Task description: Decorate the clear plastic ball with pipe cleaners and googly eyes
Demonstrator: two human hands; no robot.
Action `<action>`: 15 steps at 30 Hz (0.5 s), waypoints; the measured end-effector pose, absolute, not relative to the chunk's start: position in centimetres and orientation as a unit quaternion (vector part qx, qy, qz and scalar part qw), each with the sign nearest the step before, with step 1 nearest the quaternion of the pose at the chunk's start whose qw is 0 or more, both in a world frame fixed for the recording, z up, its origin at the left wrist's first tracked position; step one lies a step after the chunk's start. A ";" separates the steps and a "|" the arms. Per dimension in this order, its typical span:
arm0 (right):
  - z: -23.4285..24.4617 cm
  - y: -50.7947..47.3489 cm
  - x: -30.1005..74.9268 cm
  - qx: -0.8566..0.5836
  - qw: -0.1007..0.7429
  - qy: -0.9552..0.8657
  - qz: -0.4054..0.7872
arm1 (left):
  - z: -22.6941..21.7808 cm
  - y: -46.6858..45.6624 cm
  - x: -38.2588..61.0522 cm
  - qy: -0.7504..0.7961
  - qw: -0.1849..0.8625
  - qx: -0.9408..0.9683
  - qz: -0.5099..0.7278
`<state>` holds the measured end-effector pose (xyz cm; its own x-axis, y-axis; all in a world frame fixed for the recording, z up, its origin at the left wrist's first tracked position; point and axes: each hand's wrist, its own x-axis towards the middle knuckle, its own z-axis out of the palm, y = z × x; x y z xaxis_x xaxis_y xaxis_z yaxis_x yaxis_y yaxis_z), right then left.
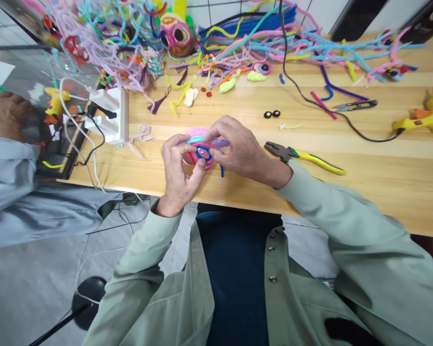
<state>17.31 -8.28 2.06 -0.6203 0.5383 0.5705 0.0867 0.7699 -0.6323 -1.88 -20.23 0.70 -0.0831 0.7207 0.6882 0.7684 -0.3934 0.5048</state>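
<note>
Near the table's front edge, both hands close on a round piece of coiled pipe cleaners (pixel 203 153), pink outside with a blue ring and a pink middle. My left hand (pixel 180 168) grips its left side, thumb at the lower edge and fingers over the top. On the right side, my right hand (pixel 238 149) pinches it with thumb and fingertips. Red, light blue and purple strands show between the fingers, and a blue end sticks out below. The fingers hide part of the piece. Pliers (pixel 303 156) with yellow-green handles lie beside my right wrist.
Loose pipe cleaners (pixel 260 43) heap along the back. Two black-and-white eyes (pixel 272 114), small snips (pixel 357 105) and a yellow glue gun (pixel 424 117) with a cord lie to the right. At left are a power strip (pixel 117 115) and another person's hand (pixel 9 113).
</note>
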 end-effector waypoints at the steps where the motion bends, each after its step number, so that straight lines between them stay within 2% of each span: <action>1: 2.0 -8.4 17.3 -0.184 0.399 -0.855 0.276 | 0.9 -20.4 -2.0 -0.551 0.025 -0.677 -0.486; 8: 1.5 -8.5 17.2 -0.223 0.413 -0.852 0.232 | 2.6 -21.0 -3.5 -0.550 0.036 -0.701 -0.453; 12: 1.1 -8.3 17.4 -0.241 0.418 -0.840 0.248 | 2.9 -20.3 -4.2 -0.552 0.057 -0.698 -0.454; 15: 1.0 -8.3 17.6 -0.260 0.421 -0.825 0.273 | 2.8 -19.4 -4.4 -0.563 0.034 -0.690 -0.454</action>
